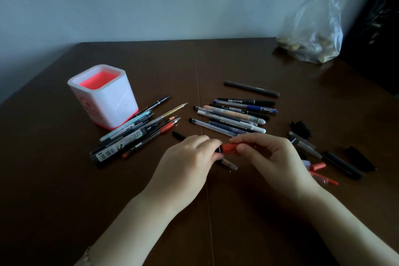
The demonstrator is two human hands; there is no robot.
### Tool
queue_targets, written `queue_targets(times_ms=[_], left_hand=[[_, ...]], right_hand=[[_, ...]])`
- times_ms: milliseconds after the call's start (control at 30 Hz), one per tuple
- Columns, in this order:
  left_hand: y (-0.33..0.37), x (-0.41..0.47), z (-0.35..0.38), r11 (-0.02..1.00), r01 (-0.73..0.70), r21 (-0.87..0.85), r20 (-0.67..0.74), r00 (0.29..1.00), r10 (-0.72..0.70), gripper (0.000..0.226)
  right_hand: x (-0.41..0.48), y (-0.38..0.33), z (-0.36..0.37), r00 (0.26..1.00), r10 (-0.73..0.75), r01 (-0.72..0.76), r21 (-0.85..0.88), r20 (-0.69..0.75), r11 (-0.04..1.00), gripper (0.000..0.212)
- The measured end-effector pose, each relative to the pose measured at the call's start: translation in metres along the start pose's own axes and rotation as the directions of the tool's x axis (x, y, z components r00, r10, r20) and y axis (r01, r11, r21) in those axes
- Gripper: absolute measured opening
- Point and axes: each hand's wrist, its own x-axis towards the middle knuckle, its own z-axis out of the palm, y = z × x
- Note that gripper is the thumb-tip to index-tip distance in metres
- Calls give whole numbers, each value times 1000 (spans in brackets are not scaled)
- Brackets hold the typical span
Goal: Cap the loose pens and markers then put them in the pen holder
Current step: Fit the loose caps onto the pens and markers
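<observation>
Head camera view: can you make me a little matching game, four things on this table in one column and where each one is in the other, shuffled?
Things:
1. pen holder
2. plastic bag
3. orange piece
4. long dark pen

Places:
A. lies alone beyond the middle row of pens
B. pinched between the left hand and the right hand
C. stands upright on the left of the table
D. sits at the table's far right corner

Pairs: 1-C, 2-D, 3-B, 4-A.
</observation>
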Motion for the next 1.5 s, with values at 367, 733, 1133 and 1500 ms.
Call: queue_targets(times_ms=[367, 733, 1133, 1500], left_hand=[[5, -1, -2, 990, -5, -139, -20, 1000, 2, 39], [1, -1, -2, 999, 11, 32, -304, 953, -1, 32], [8, 9, -2, 321, 273, -907, 7, 771, -636, 6], [-6, 15, -3, -241, 159, -958, 287, 614, -735, 9]], right_hand=[[-2, 4, -2, 980, -199, 196, -86, -18, 977, 25], [-1, -5, -32, 998, -43, 20, -478, -37, 878, 41], [-17, 17, -99, 883, 462, -210, -814, 79, 541, 24], [-2, -16, -63, 991, 48, -93, -381, -126, 920, 21]])
